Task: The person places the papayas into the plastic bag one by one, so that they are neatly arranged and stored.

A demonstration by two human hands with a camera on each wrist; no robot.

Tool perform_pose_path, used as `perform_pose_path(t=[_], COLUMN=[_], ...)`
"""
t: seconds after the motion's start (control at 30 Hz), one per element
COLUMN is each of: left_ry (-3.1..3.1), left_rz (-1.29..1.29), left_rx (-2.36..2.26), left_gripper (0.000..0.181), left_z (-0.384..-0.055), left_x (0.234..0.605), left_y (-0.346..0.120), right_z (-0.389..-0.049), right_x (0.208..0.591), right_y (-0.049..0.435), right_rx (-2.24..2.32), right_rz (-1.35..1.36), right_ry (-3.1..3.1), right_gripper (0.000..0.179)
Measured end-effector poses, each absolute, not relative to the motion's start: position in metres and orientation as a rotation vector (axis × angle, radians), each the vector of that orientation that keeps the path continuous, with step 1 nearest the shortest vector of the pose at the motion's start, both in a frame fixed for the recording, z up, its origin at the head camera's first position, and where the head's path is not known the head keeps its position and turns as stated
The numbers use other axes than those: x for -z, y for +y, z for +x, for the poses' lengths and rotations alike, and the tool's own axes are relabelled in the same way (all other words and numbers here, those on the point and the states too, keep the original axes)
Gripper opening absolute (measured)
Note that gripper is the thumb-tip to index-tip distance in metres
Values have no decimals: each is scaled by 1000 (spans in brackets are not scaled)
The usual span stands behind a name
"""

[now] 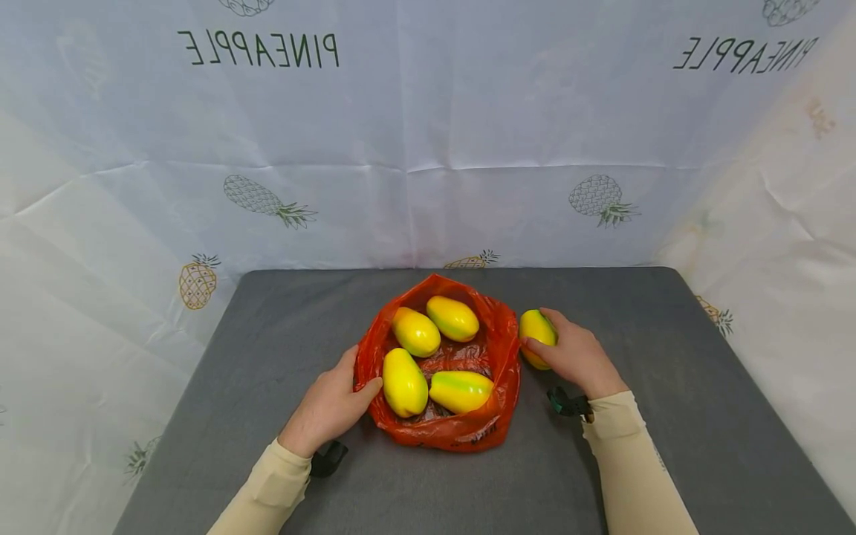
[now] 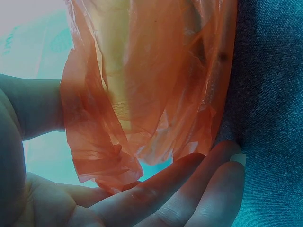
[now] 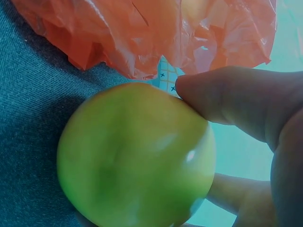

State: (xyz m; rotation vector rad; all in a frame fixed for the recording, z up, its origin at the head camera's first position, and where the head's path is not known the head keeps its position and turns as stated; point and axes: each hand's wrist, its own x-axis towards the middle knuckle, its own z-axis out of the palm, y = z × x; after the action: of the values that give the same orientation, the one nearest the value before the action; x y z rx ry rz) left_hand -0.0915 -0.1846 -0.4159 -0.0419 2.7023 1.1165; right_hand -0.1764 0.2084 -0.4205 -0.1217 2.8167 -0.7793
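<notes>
A red plastic bag (image 1: 504,357) stands wide-mouthed on the grey table, with several yellow-green, mango-shaped fruits inside, one fruit (image 1: 405,383) lying nearest my left hand. My left hand (image 1: 334,397) holds the bag's left rim, thumb over the inside and fingers along the outside. In the left wrist view the thin red film (image 2: 142,71) passes between thumb and fingers. Just right of the bag, my right hand (image 1: 578,353) grips another yellow-green fruit (image 3: 137,156) between thumb and fingers. In the right wrist view this fruit's rounded greenish end faces the camera, close to the bag.
The dark grey table (image 1: 287,319) ends at a white cloth backdrop (image 1: 428,215) printed with pineapples, which also hangs at both sides. Each wrist wears a dark strapped device, one (image 1: 568,402) at the right and one (image 1: 328,458) at the left.
</notes>
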Motion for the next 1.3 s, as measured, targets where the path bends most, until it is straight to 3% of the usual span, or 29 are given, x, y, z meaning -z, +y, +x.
perform_pose_path(t=[0.67, 0.97, 1.3], left_ry=[2719, 2710, 2704], left_rz=[-25, -27, -18], left_rx=[-1122, -1121, -1131], left_gripper=[77, 78, 77], left_z=[-90, -90, -91], left_x=[418, 417, 417], left_y=[-184, -186, -186], right_z=[-174, -175, -171], right_x=[401, 365, 330], right_y=[217, 217, 185], right_rx=[764, 724, 790], right_rz=[-162, -241, -411], right_ry=[2835, 2908, 2906], right_gripper=[86, 85, 79])
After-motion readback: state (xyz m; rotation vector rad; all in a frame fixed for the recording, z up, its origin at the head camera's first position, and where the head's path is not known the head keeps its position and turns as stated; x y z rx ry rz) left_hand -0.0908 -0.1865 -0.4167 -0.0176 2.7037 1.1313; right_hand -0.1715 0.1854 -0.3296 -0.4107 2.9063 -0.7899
